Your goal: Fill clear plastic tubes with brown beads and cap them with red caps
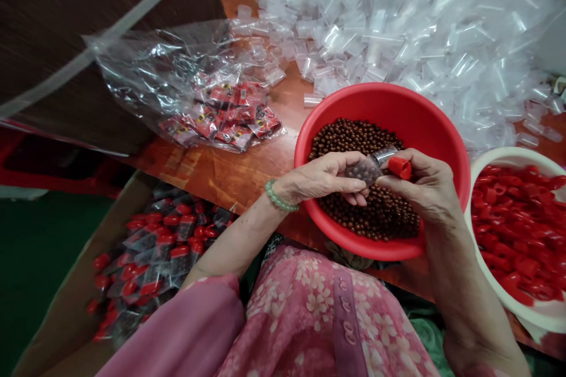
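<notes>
A red bowl (446, 147) holds many small brown balls (384, 218). Over it, my left hand (331, 177) grips a clear container (365, 171) with dark balls showing inside, its fingers wrapped round it. My right hand (424, 185) pinches a red cap (399, 168) between thumb and fingers, close beside my left fingertips. A second clear piece (384, 154) lies between the hands, partly hidden by my right fingers; whether it joins the container I cannot tell.
Clear empty containers (375, 29) are heaped at the back. A white basin (481, 159) of red caps (522, 224) stands right. Red packets (234, 112) in a plastic bag (145, 70) lie left. Below the table (212, 174), a cardboard box (75, 288) holds filled, red-capped containers (154, 253).
</notes>
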Demonstrator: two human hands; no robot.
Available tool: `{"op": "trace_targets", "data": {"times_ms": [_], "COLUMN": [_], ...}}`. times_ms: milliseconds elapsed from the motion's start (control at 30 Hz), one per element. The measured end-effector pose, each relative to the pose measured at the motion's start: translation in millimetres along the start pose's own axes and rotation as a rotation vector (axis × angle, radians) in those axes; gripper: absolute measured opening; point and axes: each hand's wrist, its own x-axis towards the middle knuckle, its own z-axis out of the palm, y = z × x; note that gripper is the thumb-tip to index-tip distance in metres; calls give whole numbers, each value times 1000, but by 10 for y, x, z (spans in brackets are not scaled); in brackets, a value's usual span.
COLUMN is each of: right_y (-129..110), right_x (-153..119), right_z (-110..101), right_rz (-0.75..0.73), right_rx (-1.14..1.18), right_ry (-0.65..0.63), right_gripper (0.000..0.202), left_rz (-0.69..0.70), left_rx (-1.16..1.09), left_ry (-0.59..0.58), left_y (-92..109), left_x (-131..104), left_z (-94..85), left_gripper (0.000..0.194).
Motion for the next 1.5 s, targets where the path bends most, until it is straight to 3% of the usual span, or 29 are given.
{"op": "trace_targets", "data": {"times_ms": [133,333,467,700,833,967,1133,1267,1367,1500], "right_y": [-50,-46,3,68,107,159,164,118,124,152], "right_x": [-73,-153,-144,-150,-190,-253,-331,-341,-325,-311], "right_z": [-135,-272,-185,63,151,96,99,172,202,254], "right_rz": [31,81,63,-182,-224,-211,-151,-265,-404,-473], "right_rx": [-22,-86,-105,-358,-458,-361,-234,-377,-525,-601], "right_ry": [23,-123,-175,-157,-126,-20,185,333,274,89], "right_gripper": [23,33,31,37,43,40,28,26,27,61], "left_rz": [23,59,114,172,209,188,192,194,210,194], "left_rx": [-20,1,138,165,186,99,151,185,210,313], "left_ry": [20,165,321,428,476,501,508,454,413,429], "left_y": [-19,-29,-15,-72,-105,-102,-83,-64,-55,-60], "left_x": [12,25,44,79,98,117,121,98,78,69], "left_z": [-8,32,108,170,127,103,118,137,142,140], "left_gripper": [41,46,47,44,41,45,47,45,41,35]}}
